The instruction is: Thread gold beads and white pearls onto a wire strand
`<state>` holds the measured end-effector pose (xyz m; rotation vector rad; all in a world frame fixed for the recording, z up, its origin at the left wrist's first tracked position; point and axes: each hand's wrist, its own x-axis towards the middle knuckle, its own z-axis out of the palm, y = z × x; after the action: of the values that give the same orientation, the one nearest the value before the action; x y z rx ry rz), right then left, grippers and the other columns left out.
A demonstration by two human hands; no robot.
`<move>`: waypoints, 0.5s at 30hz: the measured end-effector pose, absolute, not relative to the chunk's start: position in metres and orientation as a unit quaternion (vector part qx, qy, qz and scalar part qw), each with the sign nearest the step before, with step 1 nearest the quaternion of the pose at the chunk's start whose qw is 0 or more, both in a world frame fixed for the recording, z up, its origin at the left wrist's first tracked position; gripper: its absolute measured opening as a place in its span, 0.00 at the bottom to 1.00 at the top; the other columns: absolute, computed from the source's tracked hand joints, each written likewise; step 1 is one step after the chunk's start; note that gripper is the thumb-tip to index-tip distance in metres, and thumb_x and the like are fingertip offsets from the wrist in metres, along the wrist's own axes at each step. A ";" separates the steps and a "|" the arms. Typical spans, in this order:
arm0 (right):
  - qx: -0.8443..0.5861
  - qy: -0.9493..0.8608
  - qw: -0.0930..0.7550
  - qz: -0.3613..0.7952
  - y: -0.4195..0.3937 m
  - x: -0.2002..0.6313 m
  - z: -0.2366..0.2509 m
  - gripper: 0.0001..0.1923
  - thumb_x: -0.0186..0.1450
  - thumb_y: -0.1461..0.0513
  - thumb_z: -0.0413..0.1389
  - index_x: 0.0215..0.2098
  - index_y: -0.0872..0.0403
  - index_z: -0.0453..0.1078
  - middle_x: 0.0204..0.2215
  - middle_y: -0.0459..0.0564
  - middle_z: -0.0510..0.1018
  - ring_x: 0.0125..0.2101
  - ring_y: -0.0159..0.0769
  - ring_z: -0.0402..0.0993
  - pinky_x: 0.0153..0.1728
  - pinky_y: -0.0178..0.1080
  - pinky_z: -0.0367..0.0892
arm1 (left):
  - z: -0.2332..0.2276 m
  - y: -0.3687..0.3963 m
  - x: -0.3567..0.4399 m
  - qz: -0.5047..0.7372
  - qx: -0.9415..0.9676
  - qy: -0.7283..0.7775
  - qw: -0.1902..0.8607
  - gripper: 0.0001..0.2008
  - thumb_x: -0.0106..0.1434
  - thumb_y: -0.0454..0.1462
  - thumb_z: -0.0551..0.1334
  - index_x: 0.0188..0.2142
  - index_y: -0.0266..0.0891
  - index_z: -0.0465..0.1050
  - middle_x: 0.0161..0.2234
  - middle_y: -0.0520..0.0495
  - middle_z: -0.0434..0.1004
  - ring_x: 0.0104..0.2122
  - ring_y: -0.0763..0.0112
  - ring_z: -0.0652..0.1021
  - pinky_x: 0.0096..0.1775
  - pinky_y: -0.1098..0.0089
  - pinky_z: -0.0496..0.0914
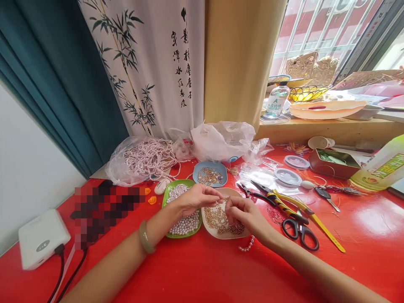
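My left hand hovers over the green dish of pale pearl beads, its thumb and fingertips brought together. Facing it, my right hand is pinched above the cream dish of small gold beads. Whatever either pinch holds is too small to make out. A short strand of pearl beads shows below my right wrist, beside the cream dish; its upper end is hidden. Behind both hands stands a blue dish with mixed gold and pearl pieces.
Right of the dishes lie pliers, yellow-handled cutters and black scissors. A plastic bag of pearl strands sits at the back left. A white power bank with cables is at far left. A brown tin stands at right.
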<state>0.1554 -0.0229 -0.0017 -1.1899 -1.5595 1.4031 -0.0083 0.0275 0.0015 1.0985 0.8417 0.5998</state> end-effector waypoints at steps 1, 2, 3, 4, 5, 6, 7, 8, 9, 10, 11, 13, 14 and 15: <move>-0.460 -0.605 0.356 0.543 -0.023 0.155 -0.001 0.05 0.49 0.67 0.45 0.16 0.56 0.58 0.12 0.41 0.64 0.15 0.24 0.55 0.17 0.29 0.51 | 0.001 0.028 -0.008 0.273 0.500 0.379 0.729 0.08 0.44 0.34 0.66 0.27 0.33 0.74 0.26 0.48 0.74 0.27 0.79 0.72 0.32 0.76 0.63; -0.459 -0.606 0.356 0.543 -0.023 0.155 -0.001 0.05 0.49 0.67 0.45 0.16 0.56 0.58 0.12 0.41 0.64 0.15 0.24 0.55 0.17 0.29 0.51 | 0.001 0.028 -0.009 0.273 0.501 0.376 0.730 0.08 0.44 0.34 0.66 0.27 0.33 0.74 0.26 0.48 0.74 0.27 0.79 0.72 0.32 0.76 0.64; -0.459 -0.607 0.357 0.542 -0.023 0.155 0.000 0.05 0.49 0.67 0.45 0.16 0.56 0.58 0.12 0.41 0.64 0.15 0.24 0.55 0.17 0.29 0.51 | 0.000 0.028 -0.009 0.273 0.501 0.374 0.731 0.08 0.44 0.34 0.66 0.27 0.33 0.74 0.26 0.48 0.74 0.27 0.79 0.72 0.32 0.76 0.64; -0.457 -0.607 0.357 0.543 -0.023 0.155 0.000 0.05 0.49 0.67 0.45 0.16 0.56 0.58 0.12 0.41 0.64 0.15 0.24 0.55 0.17 0.29 0.51 | 0.000 0.028 -0.009 0.273 0.501 0.372 0.732 0.08 0.44 0.34 0.66 0.27 0.33 0.74 0.26 0.48 0.74 0.27 0.79 0.72 0.32 0.76 0.64; -0.456 -0.606 0.357 0.545 -0.023 0.155 0.000 0.05 0.49 0.67 0.46 0.16 0.55 0.57 0.12 0.41 0.64 0.15 0.24 0.55 0.17 0.29 0.51 | 0.000 0.029 -0.009 0.274 0.501 0.370 0.732 0.08 0.44 0.34 0.66 0.27 0.33 0.74 0.26 0.48 0.74 0.28 0.78 0.72 0.33 0.76 0.64; -0.456 -0.605 0.357 0.547 -0.023 0.155 0.000 0.05 0.49 0.67 0.46 0.16 0.55 0.57 0.12 0.41 0.64 0.15 0.24 0.55 0.17 0.29 0.51 | -0.001 0.029 -0.010 0.274 0.502 0.370 0.733 0.08 0.44 0.34 0.66 0.27 0.33 0.74 0.26 0.48 0.74 0.28 0.78 0.72 0.33 0.76 0.64; -0.455 -0.604 0.357 0.548 -0.024 0.154 0.000 0.05 0.49 0.67 0.46 0.16 0.55 0.57 0.12 0.41 0.64 0.15 0.24 0.55 0.17 0.29 0.51 | -0.001 0.029 -0.010 0.273 0.502 0.369 0.733 0.09 0.44 0.34 0.66 0.27 0.33 0.74 0.26 0.48 0.74 0.28 0.78 0.72 0.33 0.76 0.64; -0.455 -0.604 0.357 0.548 -0.024 0.154 0.000 0.05 0.49 0.67 0.45 0.16 0.56 0.57 0.12 0.41 0.64 0.15 0.24 0.55 0.17 0.29 0.51 | -0.001 0.029 -0.011 0.273 0.503 0.369 0.732 0.09 0.43 0.34 0.66 0.27 0.33 0.74 0.26 0.48 0.74 0.28 0.78 0.73 0.33 0.76 0.65; -0.455 -0.604 0.356 0.549 -0.024 0.154 0.000 0.05 0.49 0.67 0.45 0.16 0.56 0.57 0.12 0.41 0.64 0.15 0.24 0.55 0.17 0.29 0.51 | -0.001 0.029 -0.011 0.271 0.504 0.369 0.732 0.08 0.43 0.34 0.66 0.27 0.33 0.74 0.26 0.48 0.74 0.28 0.78 0.73 0.34 0.76 0.65; -0.455 -0.605 0.356 0.548 -0.023 0.154 0.000 0.05 0.49 0.67 0.45 0.16 0.56 0.57 0.12 0.41 0.64 0.15 0.24 0.55 0.17 0.29 0.51 | 0.000 0.029 -0.011 0.271 0.505 0.368 0.733 0.08 0.43 0.34 0.66 0.27 0.33 0.74 0.26 0.48 0.74 0.28 0.78 0.73 0.34 0.76 0.65; -0.455 -0.606 0.355 0.547 -0.023 0.154 0.000 0.05 0.49 0.67 0.45 0.16 0.56 0.57 0.12 0.41 0.64 0.15 0.24 0.55 0.17 0.29 0.51 | 0.000 0.029 -0.011 0.270 0.506 0.367 0.733 0.08 0.43 0.34 0.66 0.27 0.33 0.74 0.26 0.48 0.74 0.28 0.78 0.73 0.34 0.76 0.65; -0.453 -0.608 0.354 0.548 -0.023 0.154 0.000 0.05 0.49 0.67 0.45 0.16 0.56 0.57 0.12 0.41 0.64 0.15 0.24 0.55 0.17 0.29 0.51 | -0.001 0.029 -0.011 0.270 0.506 0.364 0.734 0.08 0.43 0.34 0.66 0.27 0.33 0.74 0.26 0.48 0.75 0.28 0.78 0.73 0.34 0.76 0.65; -0.451 -0.608 0.354 0.549 -0.023 0.154 0.001 0.05 0.49 0.67 0.45 0.16 0.56 0.57 0.12 0.41 0.64 0.15 0.24 0.55 0.17 0.29 0.51 | -0.001 0.029 -0.010 0.270 0.506 0.364 0.734 0.08 0.43 0.34 0.66 0.27 0.33 0.74 0.26 0.48 0.75 0.28 0.78 0.73 0.34 0.76 0.65; -0.450 -0.608 0.353 0.551 -0.023 0.154 0.001 0.05 0.48 0.67 0.45 0.15 0.56 0.57 0.12 0.41 0.64 0.14 0.23 0.55 0.17 0.29 0.51 | -0.001 0.029 -0.010 0.270 0.506 0.364 0.734 0.08 0.43 0.34 0.66 0.27 0.33 0.74 0.26 0.48 0.75 0.28 0.78 0.73 0.34 0.76 0.65</move>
<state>0.1540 -0.0233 0.0007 -1.1639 -1.5717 1.4263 -0.0103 0.0292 -0.0006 1.1128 0.8000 0.5937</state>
